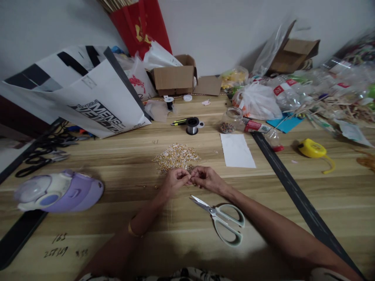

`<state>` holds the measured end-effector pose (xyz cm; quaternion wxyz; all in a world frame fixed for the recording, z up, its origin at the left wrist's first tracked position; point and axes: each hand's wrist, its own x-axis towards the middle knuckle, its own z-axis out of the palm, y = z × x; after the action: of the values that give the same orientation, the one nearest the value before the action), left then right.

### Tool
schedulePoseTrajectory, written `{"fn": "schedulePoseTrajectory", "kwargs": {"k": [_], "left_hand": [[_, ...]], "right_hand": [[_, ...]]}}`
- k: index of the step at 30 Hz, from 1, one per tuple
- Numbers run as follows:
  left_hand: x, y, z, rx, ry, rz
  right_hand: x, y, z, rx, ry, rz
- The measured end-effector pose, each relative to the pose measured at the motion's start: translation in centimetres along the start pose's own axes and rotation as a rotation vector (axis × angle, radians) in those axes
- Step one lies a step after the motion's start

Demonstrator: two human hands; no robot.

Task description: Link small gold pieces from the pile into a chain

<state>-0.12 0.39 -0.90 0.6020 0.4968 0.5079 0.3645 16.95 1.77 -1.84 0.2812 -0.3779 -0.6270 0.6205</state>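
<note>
My left hand (174,180) and my right hand (206,178) meet fingertip to fingertip over the wooden table (117,203), both pinched shut on something too small to make out. Just beyond them lies a heap of small gold and clear beads (176,157). A pair of pale green scissors (224,220) lies on the table under my right forearm, blades pointing toward my hands. A spool of clear thread (192,125) stands further back, with a yellow-black pen-like tool (179,122) beside it.
A white sheet of paper (237,150), a glass jar of beads (230,120) and a yellow tape measure (313,148) lie to the right. A purple bottle (58,191) and black scissors (41,156) sit at left. Bags (96,97) and a cardboard box (175,78) line the back wall.
</note>
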Motion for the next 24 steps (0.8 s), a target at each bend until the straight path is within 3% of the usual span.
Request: {"fn": "schedulePoseTrajectory", "kwargs": {"k": [24], "left_hand": [[0.0, -0.18, -0.6, -0.044, -0.032, -0.042]], "right_hand": [[-0.03, 0.27, -0.29, 0.009, -0.032, -0.015]]}}
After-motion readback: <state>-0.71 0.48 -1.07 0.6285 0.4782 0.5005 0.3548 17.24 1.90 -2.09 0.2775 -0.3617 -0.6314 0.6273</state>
